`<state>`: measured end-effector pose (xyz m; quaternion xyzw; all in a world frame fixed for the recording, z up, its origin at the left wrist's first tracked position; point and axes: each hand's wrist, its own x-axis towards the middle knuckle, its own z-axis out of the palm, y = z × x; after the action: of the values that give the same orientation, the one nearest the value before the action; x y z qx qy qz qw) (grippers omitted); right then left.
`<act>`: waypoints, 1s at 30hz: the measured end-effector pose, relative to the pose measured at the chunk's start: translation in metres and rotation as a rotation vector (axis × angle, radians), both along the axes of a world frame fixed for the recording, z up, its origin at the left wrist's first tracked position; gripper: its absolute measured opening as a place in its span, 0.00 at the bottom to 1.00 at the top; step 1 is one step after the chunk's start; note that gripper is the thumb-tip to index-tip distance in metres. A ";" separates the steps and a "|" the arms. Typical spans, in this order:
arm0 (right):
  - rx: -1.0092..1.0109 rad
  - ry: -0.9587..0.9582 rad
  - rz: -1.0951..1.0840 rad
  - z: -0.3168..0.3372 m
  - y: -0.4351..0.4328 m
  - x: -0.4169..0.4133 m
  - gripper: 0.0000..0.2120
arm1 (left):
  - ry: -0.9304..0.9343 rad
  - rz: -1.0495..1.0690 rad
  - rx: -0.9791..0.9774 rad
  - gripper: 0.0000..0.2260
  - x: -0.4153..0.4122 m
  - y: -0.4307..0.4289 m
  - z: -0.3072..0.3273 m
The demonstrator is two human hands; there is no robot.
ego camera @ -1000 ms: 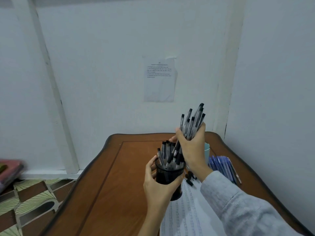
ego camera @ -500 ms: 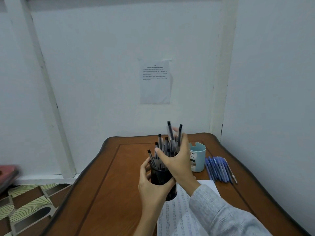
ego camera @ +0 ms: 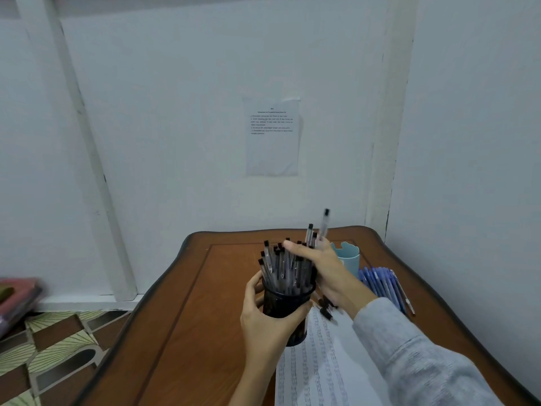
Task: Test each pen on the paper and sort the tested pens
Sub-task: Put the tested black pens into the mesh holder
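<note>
Your left hand: grips the black mesh pen holder, beside the lined paper on the table; brace it steady. Black pens: bunched inside. Your right hand: over them, grip unclear; single out one pen cleanly.

head view, facing forward-down, near table

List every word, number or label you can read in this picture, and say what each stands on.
Sheet on the wall: a heading and printed lines, too small to read.
Paper on the table: rows of marks, too blurred to read.
Nothing quotable anywhere else in view.
</note>
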<state>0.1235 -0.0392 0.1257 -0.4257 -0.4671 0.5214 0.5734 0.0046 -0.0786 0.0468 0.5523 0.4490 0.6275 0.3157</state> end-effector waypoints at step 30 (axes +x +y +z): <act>0.320 -0.670 -0.202 -0.003 -0.011 -0.006 0.40 | 0.037 -0.027 -0.002 0.35 0.009 -0.001 0.004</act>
<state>0.1177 -0.0497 0.1226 -0.5216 -0.6596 0.2147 0.4967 0.0135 -0.0793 0.0505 0.5694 0.4481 0.6123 0.3164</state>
